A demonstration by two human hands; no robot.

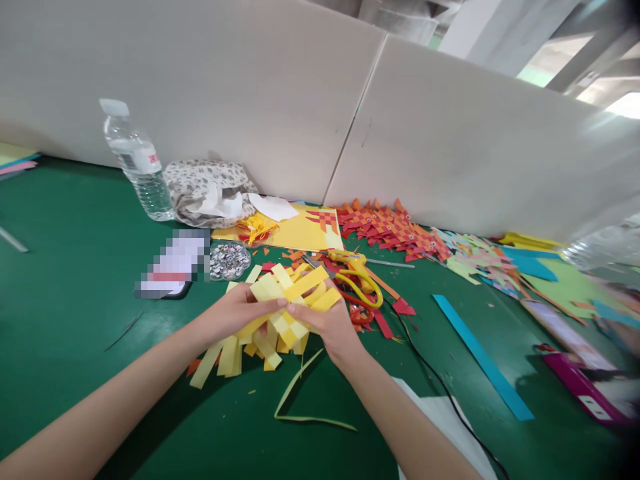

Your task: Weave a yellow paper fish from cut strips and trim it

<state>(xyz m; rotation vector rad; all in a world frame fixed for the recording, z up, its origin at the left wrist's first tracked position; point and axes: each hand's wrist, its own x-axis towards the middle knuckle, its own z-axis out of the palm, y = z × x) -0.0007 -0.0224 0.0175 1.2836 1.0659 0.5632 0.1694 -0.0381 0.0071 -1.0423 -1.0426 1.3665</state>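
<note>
Both my hands hold a woven piece of yellow paper strips just above the green table. My left hand pinches its left side, thumb on top. My right hand grips its right side, fingers curled round the strips. Loose strip ends hang down and fan out toward me. Yellow-handled scissors lie just beyond my right hand among red and orange paper scraps.
A water bottle and a patterned cloth bag stand by the white partition. A dish of googly eyes, a phone, woven orange paper fish, a blue strip, a black cable and a trimmed yellow sliver lie around.
</note>
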